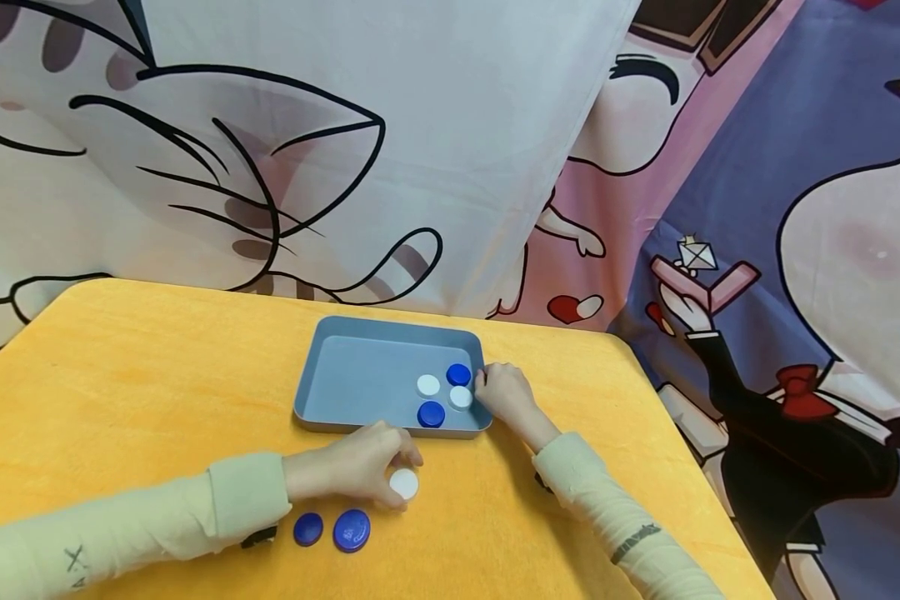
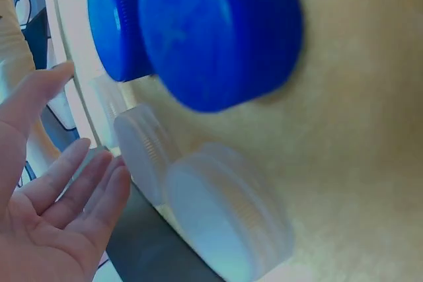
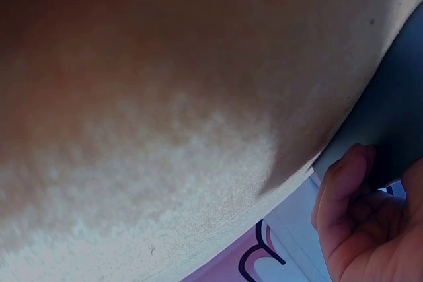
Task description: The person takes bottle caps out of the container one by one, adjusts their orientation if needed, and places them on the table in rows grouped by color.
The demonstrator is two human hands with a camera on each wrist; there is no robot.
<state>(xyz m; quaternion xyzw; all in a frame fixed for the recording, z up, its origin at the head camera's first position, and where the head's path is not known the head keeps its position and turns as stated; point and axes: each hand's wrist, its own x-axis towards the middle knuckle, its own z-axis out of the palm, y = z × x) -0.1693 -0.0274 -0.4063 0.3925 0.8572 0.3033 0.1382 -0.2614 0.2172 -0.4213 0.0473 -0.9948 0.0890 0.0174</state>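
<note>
My left hand (image 1: 360,468) reaches over the table in front of the tray, thumb and fingers spread on either side of a white bottle cap (image 1: 403,483). Seen from the left wrist, the fingers (image 2: 73,196) are apart and grip nothing. Two more translucent white caps (image 2: 225,212) stand beside them, hidden under the hand in the head view. Nearer the person lie a small blue cap (image 1: 308,529) and a larger blue cap (image 1: 352,531). My right hand (image 1: 506,393) holds the right wall of the blue-grey tray (image 1: 367,367), its fingers curled at the edge.
Inside the tray, toward its right end, sit two blue caps (image 1: 458,374) and two white caps (image 1: 428,385). The yellow table (image 1: 157,367) spreads around the tray. A cartoon-printed cloth (image 1: 450,150) hangs behind the table's far edge and along its right side.
</note>
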